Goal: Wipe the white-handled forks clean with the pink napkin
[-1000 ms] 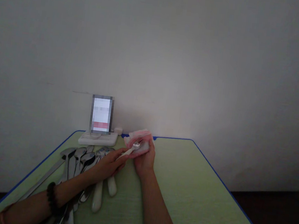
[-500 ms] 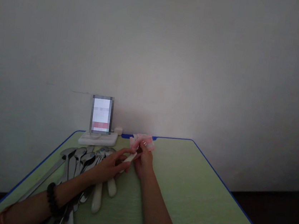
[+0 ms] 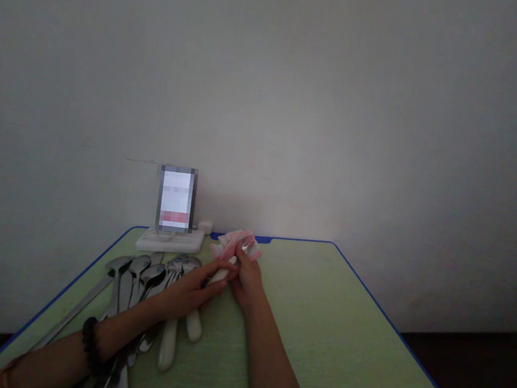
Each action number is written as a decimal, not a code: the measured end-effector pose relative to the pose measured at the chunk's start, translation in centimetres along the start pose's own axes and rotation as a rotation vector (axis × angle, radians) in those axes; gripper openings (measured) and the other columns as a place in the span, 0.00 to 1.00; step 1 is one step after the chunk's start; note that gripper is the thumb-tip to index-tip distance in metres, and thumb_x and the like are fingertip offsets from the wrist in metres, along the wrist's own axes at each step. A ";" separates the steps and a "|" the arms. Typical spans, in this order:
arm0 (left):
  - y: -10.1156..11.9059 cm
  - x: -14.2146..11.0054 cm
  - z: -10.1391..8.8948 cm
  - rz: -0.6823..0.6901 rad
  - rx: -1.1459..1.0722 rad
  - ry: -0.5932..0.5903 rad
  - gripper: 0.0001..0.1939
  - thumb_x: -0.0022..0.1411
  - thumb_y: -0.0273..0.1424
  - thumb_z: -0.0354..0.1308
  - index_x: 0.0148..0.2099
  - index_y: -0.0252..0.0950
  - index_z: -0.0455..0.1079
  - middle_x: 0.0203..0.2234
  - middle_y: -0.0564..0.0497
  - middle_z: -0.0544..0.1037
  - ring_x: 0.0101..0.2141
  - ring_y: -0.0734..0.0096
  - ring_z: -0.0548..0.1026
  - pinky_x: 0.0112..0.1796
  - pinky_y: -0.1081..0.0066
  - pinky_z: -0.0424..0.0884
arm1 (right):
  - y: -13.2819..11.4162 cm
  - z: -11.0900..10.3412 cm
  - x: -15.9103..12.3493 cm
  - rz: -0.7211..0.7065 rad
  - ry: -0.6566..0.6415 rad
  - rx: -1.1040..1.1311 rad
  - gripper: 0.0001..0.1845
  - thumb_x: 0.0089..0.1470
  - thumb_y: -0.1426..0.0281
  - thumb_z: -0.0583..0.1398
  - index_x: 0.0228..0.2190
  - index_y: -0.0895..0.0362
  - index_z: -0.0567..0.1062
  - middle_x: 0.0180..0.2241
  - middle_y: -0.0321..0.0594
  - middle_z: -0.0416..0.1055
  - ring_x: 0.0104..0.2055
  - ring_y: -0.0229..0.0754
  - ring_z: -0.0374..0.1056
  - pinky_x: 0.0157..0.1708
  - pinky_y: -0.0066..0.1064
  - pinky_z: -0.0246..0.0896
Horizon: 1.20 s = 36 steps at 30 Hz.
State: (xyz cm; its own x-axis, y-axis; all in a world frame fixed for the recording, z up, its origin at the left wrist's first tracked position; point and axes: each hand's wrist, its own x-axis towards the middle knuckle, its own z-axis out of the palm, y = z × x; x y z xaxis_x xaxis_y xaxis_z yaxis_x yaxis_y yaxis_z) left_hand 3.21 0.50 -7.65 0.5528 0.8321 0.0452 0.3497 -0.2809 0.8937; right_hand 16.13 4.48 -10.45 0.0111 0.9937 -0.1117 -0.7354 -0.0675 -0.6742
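Note:
My left hand (image 3: 194, 286) is closed around the white handle of a fork (image 3: 222, 272). The fork points away to the right, and its shiny metal head lies against a crumpled pink and white cloth (image 3: 230, 244). My right hand (image 3: 247, 275) is closed on the cloth and the fork's neck, its thumb on top. Under and beside my left forearm lies a pile of metal spoons (image 3: 154, 275) and other cutlery. Two white handles (image 3: 168, 344) stick out of the pile toward me. My left arm hides part of it.
A lit, blurred screen (image 3: 176, 200) stands on a white base (image 3: 169, 241) at the back left, beside a small white plug (image 3: 205, 227). The green table (image 3: 331, 333) has a blue edge and meets a plain wall (image 3: 343, 104).
The cloth has shifted slightly left and folded differently around the fork's head. My right hand has moved a little left, closer to my left hand. The pile has not moved.

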 end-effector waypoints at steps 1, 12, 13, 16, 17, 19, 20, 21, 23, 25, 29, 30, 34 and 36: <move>0.1 0.0 0.0 -0.006 0.005 -0.003 0.20 0.63 0.41 0.48 0.55 0.41 0.62 0.22 0.57 0.64 0.20 0.74 0.60 0.22 0.76 0.58 | 0.0 -0.1 0.1 -0.010 0.012 0.022 0.14 0.41 0.63 0.65 0.28 0.59 0.73 0.23 0.34 0.73 0.25 0.36 0.68 0.27 0.27 0.63; -0.1 -0.2 -0.4 -0.005 -0.083 -0.059 0.19 0.60 0.34 0.49 0.54 0.41 0.64 0.26 0.56 0.67 0.24 0.73 0.63 0.26 0.75 0.61 | -0.1 -0.7 0.8 -0.070 0.110 0.116 0.09 0.42 0.69 0.64 0.18 0.57 0.69 0.14 0.29 0.65 0.18 0.32 0.61 0.20 0.25 0.59; -0.2 -0.2 -0.4 0.005 -0.124 -0.040 0.20 0.59 0.33 0.48 0.54 0.41 0.64 0.27 0.55 0.67 0.25 0.72 0.64 0.28 0.74 0.62 | 0.0 -0.6 0.6 -0.053 0.098 0.107 0.08 0.41 0.70 0.64 0.19 0.58 0.70 0.15 0.30 0.66 0.18 0.33 0.61 0.20 0.25 0.59; -0.4 -0.1 -0.3 0.022 -0.182 0.081 0.20 0.60 0.34 0.47 0.55 0.40 0.63 0.27 0.54 0.68 0.27 0.70 0.65 0.29 0.73 0.63 | 0.1 -0.3 0.2 -0.030 0.028 0.059 0.08 0.41 0.68 0.65 0.25 0.59 0.73 0.19 0.32 0.71 0.22 0.35 0.65 0.23 0.26 0.62; -0.6 0.0 -0.2 0.018 -0.182 0.129 0.20 0.61 0.36 0.46 0.55 0.39 0.62 0.26 0.55 0.67 0.27 0.70 0.65 0.28 0.73 0.62 | 0.1 -0.2 0.1 -0.031 0.012 0.050 0.09 0.41 0.68 0.65 0.26 0.59 0.74 0.20 0.33 0.72 0.23 0.35 0.67 0.25 0.27 0.63; -0.9 0.3 -0.2 0.007 -0.183 0.207 0.21 0.63 0.40 0.44 0.56 0.39 0.60 0.25 0.55 0.66 0.25 0.71 0.64 0.26 0.73 0.61 | -0.1 0.1 0.1 -0.047 -0.001 0.067 0.11 0.42 0.66 0.64 0.28 0.59 0.74 0.23 0.35 0.74 0.27 0.36 0.69 0.30 0.27 0.65; -1.1 0.4 -0.1 -0.001 -0.186 0.234 0.22 0.64 0.41 0.44 0.57 0.39 0.59 0.25 0.55 0.66 0.24 0.71 0.63 0.25 0.74 0.60 | -0.3 0.1 0.1 -0.062 -0.008 0.093 0.12 0.44 0.64 0.63 0.29 0.59 0.74 0.25 0.35 0.74 0.28 0.37 0.69 0.32 0.28 0.65; -1.3 0.5 -0.1 -0.009 -0.187 0.255 0.22 0.64 0.41 0.44 0.57 0.39 0.58 0.25 0.56 0.65 0.24 0.71 0.63 0.25 0.74 0.59 | -0.5 0.2 0.0 -0.080 -0.020 0.131 0.14 0.45 0.60 0.62 0.30 0.58 0.74 0.26 0.36 0.75 0.30 0.37 0.70 0.33 0.29 0.65; -1.4 0.5 -0.2 -0.032 -0.172 0.256 0.22 0.63 0.40 0.47 0.57 0.39 0.58 0.23 0.57 0.65 0.23 0.72 0.63 0.25 0.75 0.58 | -1.1 0.1 0.0 -0.125 -0.055 0.220 0.21 0.48 0.52 0.56 0.32 0.56 0.74 0.29 0.37 0.76 0.32 0.39 0.71 0.36 0.32 0.66; -1.3 0.5 -0.3 -0.048 -0.123 0.208 0.21 0.62 0.39 0.48 0.56 0.39 0.60 0.21 0.58 0.63 0.23 0.72 0.63 0.25 0.75 0.58 | -1.6 -0.2 -0.1 -0.149 -0.067 0.290 0.28 0.49 0.46 0.49 0.32 0.55 0.74 0.30 0.37 0.76 0.34 0.41 0.71 0.38 0.35 0.66; -0.6 0.3 -0.2 -0.041 -0.026 0.083 0.19 0.63 0.38 0.47 0.53 0.37 0.62 0.20 0.59 0.62 0.23 0.73 0.62 0.26 0.75 0.59 | -2.0 -1.0 -0.1 -0.152 -0.012 0.362 0.32 0.51 0.44 0.43 0.30 0.54 0.75 0.29 0.38 0.77 0.36 0.42 0.72 0.45 0.39 0.64; -0.4 0.2 -0.2 -0.042 -0.019 0.069 0.19 0.63 0.38 0.46 0.53 0.37 0.61 0.19 0.59 0.62 0.22 0.73 0.62 0.25 0.75 0.58 | -1.9 -1.1 0.0 -0.142 0.006 0.367 0.31 0.52 0.45 0.43 0.30 0.54 0.75 0.29 0.37 0.77 0.36 0.42 0.72 0.45 0.39 0.64; 0.0 0.2 0.0 -0.044 -0.046 0.062 0.20 0.64 0.42 0.44 0.53 0.36 0.59 0.18 0.61 0.57 0.19 0.75 0.57 0.21 0.76 0.53 | -1.1 -0.8 0.6 -0.086 -0.020 0.301 0.19 0.54 0.56 0.51 0.30 0.54 0.75 0.29 0.35 0.77 0.34 0.40 0.72 0.43 0.35 0.65; 0.1 0.2 0.0 -0.035 -0.063 0.069 0.20 0.64 0.43 0.43 0.52 0.36 0.59 0.17 0.61 0.55 0.19 0.75 0.56 0.21 0.76 0.52 | -0.7 -0.4 0.7 -0.083 -0.067 0.233 0.14 0.52 0.60 0.55 0.31 0.56 0.75 0.30 0.35 0.77 0.34 0.38 0.71 0.43 0.32 0.65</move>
State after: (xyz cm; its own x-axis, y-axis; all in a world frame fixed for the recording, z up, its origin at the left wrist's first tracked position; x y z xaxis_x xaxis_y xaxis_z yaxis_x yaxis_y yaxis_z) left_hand 3.36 0.64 -7.54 0.4868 0.8725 0.0422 0.3185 -0.2223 0.9215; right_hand 16.92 5.20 -10.31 0.0391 0.9992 -0.0090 -0.8701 0.0296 -0.4921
